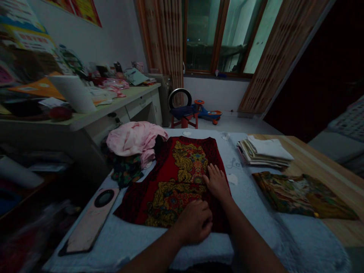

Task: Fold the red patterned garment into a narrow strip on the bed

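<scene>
A dark red garment with a gold and floral pattern lies spread on a light blue cloth. My right hand rests palm down on its right part, fingers stretched out. Lower down, my left hand sits on the garment near its front edge with the fingers curled in. Whatever those fingers may hold is hidden beneath them.
Left of the garment are a heap of pink clothing, a camouflage-patterned cloth and a long pinkish device. To the right lie a stack of folded clothes and a folded brown patterned garment. A cluttered desk stands at left.
</scene>
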Available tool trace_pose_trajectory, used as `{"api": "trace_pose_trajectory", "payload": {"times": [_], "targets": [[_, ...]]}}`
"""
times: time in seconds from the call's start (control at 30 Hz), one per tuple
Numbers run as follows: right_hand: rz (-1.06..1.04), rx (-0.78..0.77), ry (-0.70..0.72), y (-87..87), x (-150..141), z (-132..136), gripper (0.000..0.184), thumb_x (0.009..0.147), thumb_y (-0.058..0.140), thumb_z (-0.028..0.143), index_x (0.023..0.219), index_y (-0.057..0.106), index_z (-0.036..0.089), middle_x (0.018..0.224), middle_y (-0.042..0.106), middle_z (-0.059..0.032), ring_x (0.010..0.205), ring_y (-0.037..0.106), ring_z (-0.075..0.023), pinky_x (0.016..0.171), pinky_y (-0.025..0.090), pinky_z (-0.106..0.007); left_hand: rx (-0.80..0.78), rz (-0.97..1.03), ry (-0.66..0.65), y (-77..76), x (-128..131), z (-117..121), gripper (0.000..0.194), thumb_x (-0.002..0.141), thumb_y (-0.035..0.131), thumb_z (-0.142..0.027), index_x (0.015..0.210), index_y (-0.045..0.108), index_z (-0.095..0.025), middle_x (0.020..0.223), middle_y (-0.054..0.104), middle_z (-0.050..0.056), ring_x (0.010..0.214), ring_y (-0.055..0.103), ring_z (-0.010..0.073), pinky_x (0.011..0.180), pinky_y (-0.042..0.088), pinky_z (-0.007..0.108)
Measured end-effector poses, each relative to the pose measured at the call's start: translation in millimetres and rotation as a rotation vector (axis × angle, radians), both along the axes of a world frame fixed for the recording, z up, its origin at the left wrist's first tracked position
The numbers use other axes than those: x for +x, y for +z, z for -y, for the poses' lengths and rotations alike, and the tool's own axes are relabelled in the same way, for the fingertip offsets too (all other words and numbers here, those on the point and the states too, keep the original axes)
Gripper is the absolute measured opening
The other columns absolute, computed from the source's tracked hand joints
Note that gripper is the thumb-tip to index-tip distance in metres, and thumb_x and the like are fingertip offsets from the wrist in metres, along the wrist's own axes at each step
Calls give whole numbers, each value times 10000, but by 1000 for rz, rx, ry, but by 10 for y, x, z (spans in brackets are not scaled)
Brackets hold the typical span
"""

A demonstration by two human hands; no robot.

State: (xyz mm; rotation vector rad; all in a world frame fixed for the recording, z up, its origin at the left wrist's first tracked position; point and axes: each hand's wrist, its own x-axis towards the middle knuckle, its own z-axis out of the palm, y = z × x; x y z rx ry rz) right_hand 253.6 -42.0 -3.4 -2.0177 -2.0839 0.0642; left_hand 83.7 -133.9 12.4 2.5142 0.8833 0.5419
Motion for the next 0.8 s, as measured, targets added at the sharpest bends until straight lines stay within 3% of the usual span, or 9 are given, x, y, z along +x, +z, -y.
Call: {"api": "trace_pose_trajectory", "payload": {"times": [0.17, 0.33, 0.47, 0.6, 0.8], "targets": [[9, -57, -8, 34, -11, 1, 587, 978, 362, 436, 1484, 374, 138, 1576, 300, -97, 1465, 216, -258, 1171, 171, -460, -56, 60, 16, -2, 10, 20, 76, 764, 643, -202, 800, 576, -206, 870, 597, 10, 856, 539, 162, 768, 387, 301], [22, -48, -3, 11, 11, 3, 580, 975, 360, 433, 1474, 392, 139, 1581, 290, -96, 1455, 242, -265, 1166, 194, -467, -172, 155, 147, 167, -178, -54, 73, 789, 630, -181, 848, 599, -209, 929, 624, 18, 924, 561, 173, 848, 413, 306], [27, -15, 4, -57, 33, -14, 565, 970, 373, 430, 1457, 417, 147, 1579, 291, -108, 1449, 258, -272, 1159, 212, -473, -88, 63, 466, 242, -636, -405, 212, 831, 577, -219, 1037, 625, -222, 1140, 608, 63, 1102, 531, 235, 966, 410, 384], [19, 20, 15, -123, 56, -32, 550, 963, 384, 435, 1443, 436, 170, 1571, 309, -110, 1444, 271, -278, 1152, 220, -481, 0, -126, 826, 171, -1089, -879, 427, 824, 599, -310, 1233, 587, -186, 1428, 438, 162, 1333, 382, 341, 1081, 332, 480], [22, 37, 19, -186, 65, -49, 557, 958, 382, 442, 1437, 436, 163, 1574, 296, -121, 1444, 267, -275, 1147, 222, -474, -172, -232, 989, 137, -1253, -1449, 571, 849, 540, -462, 1380, 487, -257, 1401, 488, 175, 1292, 453, 382, 1023, 367, 513]]}}
